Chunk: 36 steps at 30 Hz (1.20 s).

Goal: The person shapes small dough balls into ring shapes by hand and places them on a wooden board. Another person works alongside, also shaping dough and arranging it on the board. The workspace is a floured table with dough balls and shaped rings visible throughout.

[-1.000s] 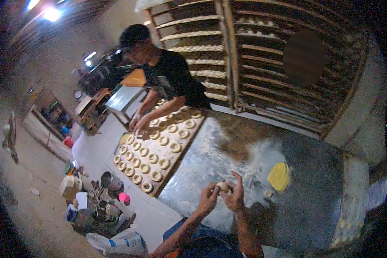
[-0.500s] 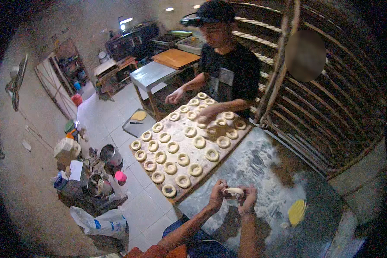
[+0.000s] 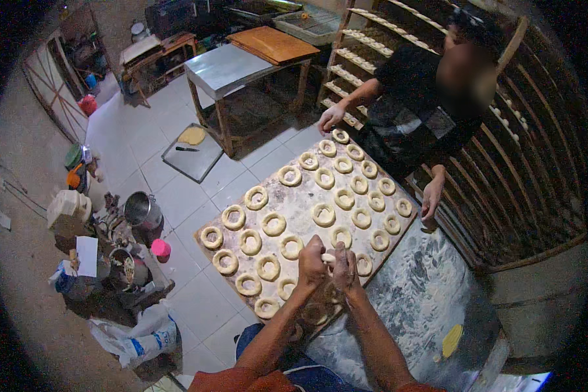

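Observation:
My left hand (image 3: 312,264) and my right hand (image 3: 344,269) are close together over the near part of a floured wooden board (image 3: 305,204). Between their closed fingers is a pale ring of raw dough (image 3: 328,258), mostly hidden by the fingers. Several similar dough rings (image 3: 274,224) lie spaced across the board. Some near the front edge are partly covered by my hands and forearms.
Beside the board, a floured tabletop (image 3: 418,281) carries a flat yellow dough piece (image 3: 452,341). A co-worker (image 3: 411,111) stands at the far right, before a rack (image 3: 503,176). Pots (image 3: 142,211) and a pink cup (image 3: 160,248) are on the left.
My hands have moved from above the floured tabletop to over the board, still holding the dough ring. The co-worker has shifted right and drawn a hand back from the rings. The view has shifted.

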### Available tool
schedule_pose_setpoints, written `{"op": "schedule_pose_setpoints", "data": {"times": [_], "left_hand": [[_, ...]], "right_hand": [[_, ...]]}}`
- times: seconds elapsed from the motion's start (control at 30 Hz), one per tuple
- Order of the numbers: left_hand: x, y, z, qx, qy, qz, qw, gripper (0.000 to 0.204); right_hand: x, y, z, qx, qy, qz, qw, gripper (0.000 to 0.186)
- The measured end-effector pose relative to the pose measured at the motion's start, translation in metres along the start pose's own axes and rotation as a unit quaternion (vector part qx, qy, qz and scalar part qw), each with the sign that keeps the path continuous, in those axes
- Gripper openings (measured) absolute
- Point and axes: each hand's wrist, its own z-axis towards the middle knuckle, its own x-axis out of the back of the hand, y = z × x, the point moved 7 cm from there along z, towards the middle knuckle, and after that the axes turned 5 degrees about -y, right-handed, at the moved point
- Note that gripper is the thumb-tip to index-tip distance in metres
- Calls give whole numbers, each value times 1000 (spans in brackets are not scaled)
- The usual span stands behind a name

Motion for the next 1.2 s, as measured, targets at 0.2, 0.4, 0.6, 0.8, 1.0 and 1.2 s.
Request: {"op": "schedule_pose_setpoints", "data": {"times": [0.2,0.4,0.6,0.8,1.0,1.2], "left_hand": [[2,44,39,-113,-92,277,950,31],[29,-1,59,86,3,-289,954,24],[76,-6,116,19,6,-186,982,21],[69,25,201,-56,11,343,938,30],[108,60,101,-185,75,564,801,30],[174,88,-50,-119,152,527,828,19]], "right_hand": [[-9,-24,42,-60,-32,49,997,63],[-30,-52,64,-92,-68,24,993,46],[-43,-22,105,9,-127,191,973,44],[-12,-55,154,-122,-30,-10,992,52],[34,-58,-2,-134,-14,-49,990,57],[117,-4,-232,-320,55,-54,944,38]]}}
